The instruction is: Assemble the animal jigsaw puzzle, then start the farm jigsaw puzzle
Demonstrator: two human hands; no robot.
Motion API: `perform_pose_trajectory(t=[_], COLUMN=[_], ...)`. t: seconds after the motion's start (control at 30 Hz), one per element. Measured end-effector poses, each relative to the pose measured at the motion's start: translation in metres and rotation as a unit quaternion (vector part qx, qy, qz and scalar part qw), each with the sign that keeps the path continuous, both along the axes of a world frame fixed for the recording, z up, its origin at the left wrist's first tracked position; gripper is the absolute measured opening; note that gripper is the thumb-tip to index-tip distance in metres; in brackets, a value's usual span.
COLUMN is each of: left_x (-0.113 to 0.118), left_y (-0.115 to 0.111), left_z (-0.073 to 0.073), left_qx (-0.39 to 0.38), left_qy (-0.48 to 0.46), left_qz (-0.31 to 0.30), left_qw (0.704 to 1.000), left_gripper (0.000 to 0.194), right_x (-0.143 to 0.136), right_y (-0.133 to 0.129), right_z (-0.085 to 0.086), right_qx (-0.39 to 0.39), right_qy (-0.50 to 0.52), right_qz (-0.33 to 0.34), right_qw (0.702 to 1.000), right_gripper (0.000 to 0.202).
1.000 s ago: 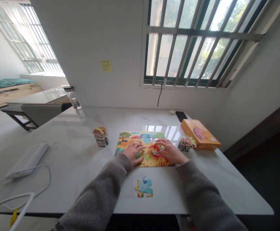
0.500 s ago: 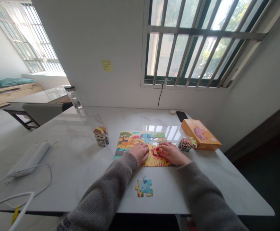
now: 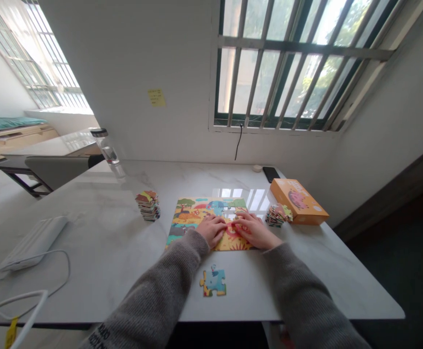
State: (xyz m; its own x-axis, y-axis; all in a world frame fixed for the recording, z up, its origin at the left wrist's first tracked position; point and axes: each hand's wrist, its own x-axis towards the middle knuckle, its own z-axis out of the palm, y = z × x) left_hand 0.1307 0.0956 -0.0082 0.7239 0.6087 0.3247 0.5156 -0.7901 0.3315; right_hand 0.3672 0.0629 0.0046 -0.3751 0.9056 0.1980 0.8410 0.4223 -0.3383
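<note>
A colourful animal jigsaw puzzle (image 3: 186, 215) lies on the white table, under both my hands. My left hand (image 3: 212, 230) rests on its lower middle, fingers stretched out and slightly bent, holding nothing. My right hand (image 3: 253, 230) lies on its right part, fingers spread over a red and yellow puzzle piece (image 3: 232, 230) that sits flat among the others; the fingers partly cover it. Near the front table edge, between my forearms, lies a loose blue and yellow puzzle piece (image 3: 214, 282).
Stacks of puzzle pieces stand left (image 3: 148, 206) and right (image 3: 278, 215) of the puzzle. Behind the right stack is an orange box (image 3: 300, 201), with a black phone (image 3: 270, 174) further back. A white power strip (image 3: 37, 242) with cables lies left; a clear bottle (image 3: 107, 148) stands at the back left.
My right hand has shifted slightly inward, and the red piece beneath its fingers now lies flatter in the puzzle. My left hand stays about where it was. The whole view has shifted a little.
</note>
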Motion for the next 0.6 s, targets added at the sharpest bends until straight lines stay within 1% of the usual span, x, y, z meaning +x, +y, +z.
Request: perform_pose_trajectory(t=[0.17, 0.37, 0.5, 0.6], left_x=[0.001, 0.0, -0.001, -0.002], left_y=[0.0, -0.002, -0.006, -0.012], left_z=[-0.004, -0.009, -0.005, 0.004], left_qx=[0.015, 0.03, 0.022, 0.009], left_qy=[0.024, 0.057, 0.048, 0.047], left_qz=[-0.004, -0.006, -0.013, -0.012], left_qw=[1.0, 0.998, 0.999, 0.999], left_gripper=[0.03, 0.033, 0.032, 0.023], right_x=[0.001, 0.0, -0.004, -0.005], right_y=[0.004, 0.006, 0.005, 0.005], right_z=[-0.002, -0.009, -0.008, -0.007], right_qx=[0.007, 0.021, 0.015, 0.013], right_qy=[0.003, 0.009, 0.012, 0.016], right_qz=[0.008, -0.005, -0.018, -0.022], right_qw=[1.0, 1.0, 1.0, 1.0], right_gripper=[0.029, 0.025, 0.03, 0.03])
